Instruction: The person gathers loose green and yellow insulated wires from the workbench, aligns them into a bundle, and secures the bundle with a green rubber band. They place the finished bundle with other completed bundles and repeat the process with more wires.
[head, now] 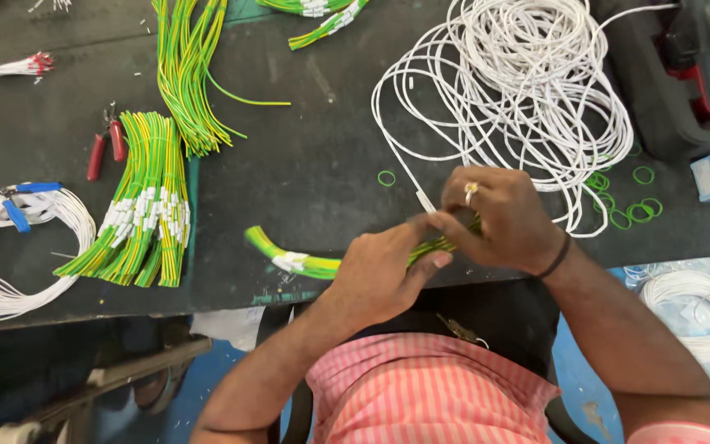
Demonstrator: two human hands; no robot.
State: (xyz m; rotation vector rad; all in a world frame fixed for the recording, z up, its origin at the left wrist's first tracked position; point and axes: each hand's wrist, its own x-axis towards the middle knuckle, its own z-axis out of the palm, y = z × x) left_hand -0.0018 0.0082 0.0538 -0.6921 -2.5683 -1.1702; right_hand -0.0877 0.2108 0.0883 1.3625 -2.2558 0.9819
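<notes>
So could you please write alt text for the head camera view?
Two hands, left hand and right hand, grip a bundle of green-yellow wires over a dark workbench. A white cable coil and red pliers lie nearby.

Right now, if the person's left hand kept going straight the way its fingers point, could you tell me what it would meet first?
The left hand points up and right along the green-and-yellow wire bundle it holds, so it would first meet the right hand, which its fingertips seem to touch already. Beyond that lies the loose coil of white wire.
</notes>
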